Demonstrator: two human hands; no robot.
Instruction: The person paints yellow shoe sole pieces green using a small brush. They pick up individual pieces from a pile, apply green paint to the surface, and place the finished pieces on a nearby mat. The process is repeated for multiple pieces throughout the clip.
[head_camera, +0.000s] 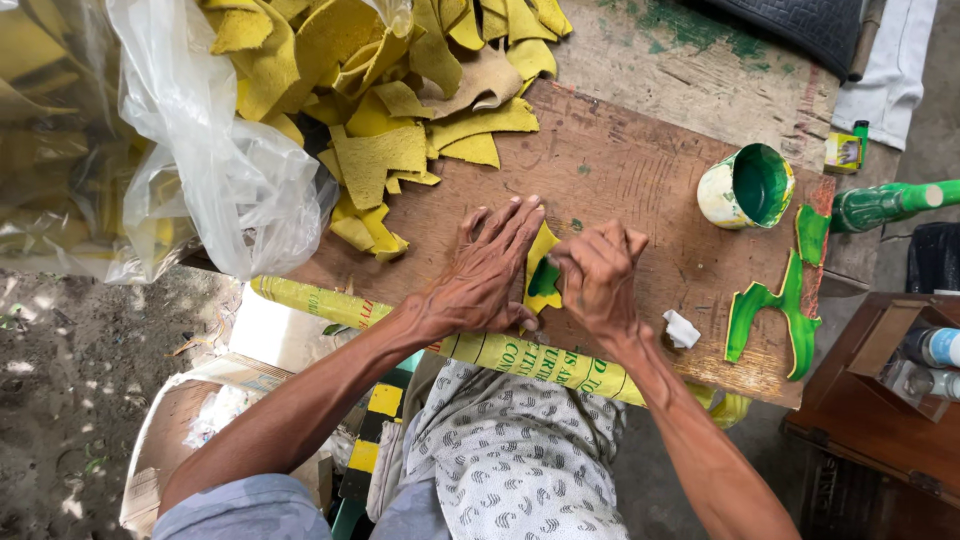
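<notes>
Both hands meet at the centre of the frame over a brown wooden worktop (620, 170). The left hand (487, 272) lies flat with fingers spread, pressing down on a small yellow piece (541, 250) of rough sheet material. The right hand (598, 277) is curled into a loose fist over the same piece; whatever it grips is hidden under the knuckles, so I cannot tell what tool it holds, if any. A patch of green paint (545, 280) shows on the piece between the two hands, the rest covered by them.

At the upper left, a heap of yellow cut pieces (400, 90) spills across the worktop, its top cut off by the frame edge, beside a clear plastic bag (215, 170) whose contents are hard to make out. At the right sit a paint pot (748, 187) with green inside, green-painted shapes (780, 310), and a small white scrap (682, 329) near the right wrist. A green bottle (890, 203) lies at the right edge, partly cut off.
</notes>
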